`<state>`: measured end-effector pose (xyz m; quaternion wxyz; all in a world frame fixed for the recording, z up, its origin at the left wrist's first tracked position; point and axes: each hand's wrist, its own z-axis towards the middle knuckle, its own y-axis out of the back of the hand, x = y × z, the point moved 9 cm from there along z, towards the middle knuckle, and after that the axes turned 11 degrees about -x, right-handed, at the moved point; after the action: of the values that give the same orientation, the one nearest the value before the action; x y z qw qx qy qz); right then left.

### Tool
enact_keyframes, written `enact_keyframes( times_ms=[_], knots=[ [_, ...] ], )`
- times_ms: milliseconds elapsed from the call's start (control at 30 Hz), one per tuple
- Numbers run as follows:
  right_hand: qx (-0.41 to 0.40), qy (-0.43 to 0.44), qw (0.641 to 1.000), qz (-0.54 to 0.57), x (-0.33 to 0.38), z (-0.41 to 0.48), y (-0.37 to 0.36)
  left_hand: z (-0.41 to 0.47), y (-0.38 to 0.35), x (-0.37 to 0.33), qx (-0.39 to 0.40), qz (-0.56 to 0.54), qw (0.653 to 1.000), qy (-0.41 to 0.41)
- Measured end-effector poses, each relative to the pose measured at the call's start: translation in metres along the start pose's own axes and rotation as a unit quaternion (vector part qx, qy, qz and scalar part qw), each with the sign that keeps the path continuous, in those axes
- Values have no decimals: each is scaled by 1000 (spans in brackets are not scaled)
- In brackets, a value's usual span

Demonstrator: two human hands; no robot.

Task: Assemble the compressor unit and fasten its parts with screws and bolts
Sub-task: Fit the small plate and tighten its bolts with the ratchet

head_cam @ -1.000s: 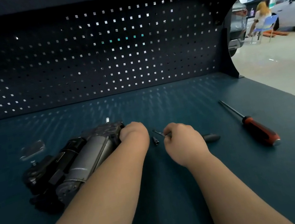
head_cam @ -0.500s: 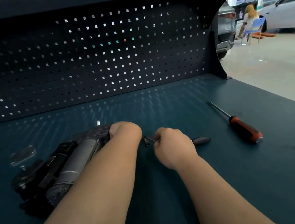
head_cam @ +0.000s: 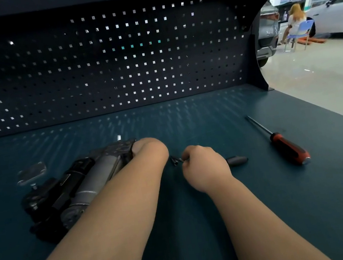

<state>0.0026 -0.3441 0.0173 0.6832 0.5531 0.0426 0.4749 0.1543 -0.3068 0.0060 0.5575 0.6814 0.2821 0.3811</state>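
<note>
Lying on its side at the left of the bench (head_cam: 208,248): compressor (head_cam: 80,190), slanting from near left to far centre, grey cylinder uppermost, black parts at the near end. Standing up from its far end: a small bright bolt (head_cam: 119,137).

Against that same far end: left hand (head_cam: 149,149), seen from the wrist side, fingers hidden behind it. Cannot tell whether gripping the housing or merely resting on it.

Just right of the compressor, apart from it: right hand (head_cam: 203,165), fingers curled tight round a thin driver (head_cam: 237,161). Dark handle poking out to the right of the fist and lying on the bench; hollow metal tip poking out to the left, pointing toward the left wrist and close to it, short of the compressor.

Well right of both hands, untouched: screwdriver (head_cam: 287,149) with red-and-black handle, shaft pointing away.

Left of the compressor, flat on the bench: a small pale plate (head_cam: 31,173).

Behind everything: dark pegboard (head_cam: 111,72).
</note>
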Motion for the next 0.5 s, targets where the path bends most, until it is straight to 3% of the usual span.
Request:
enact_keyframes(
  times_ms=[100, 167, 367, 500],
  knots=[
    [-23, -11, 999, 19, -2, 1, 6, -15, -3, -10, -13, -53, 997, -62],
    [-41, -11, 997, 62, -1, 1, 16, -38, 5, -11, -56, -146, 983, -100],
    [-62, 5, 959, 278, 27, -7, 40, -130, 45, 77, -221, -358, 895, -145],
    [8, 23, 933, 359, 56, -18, 38, -161, 46, 84, -197, -421, 858, -218]
  ],
)
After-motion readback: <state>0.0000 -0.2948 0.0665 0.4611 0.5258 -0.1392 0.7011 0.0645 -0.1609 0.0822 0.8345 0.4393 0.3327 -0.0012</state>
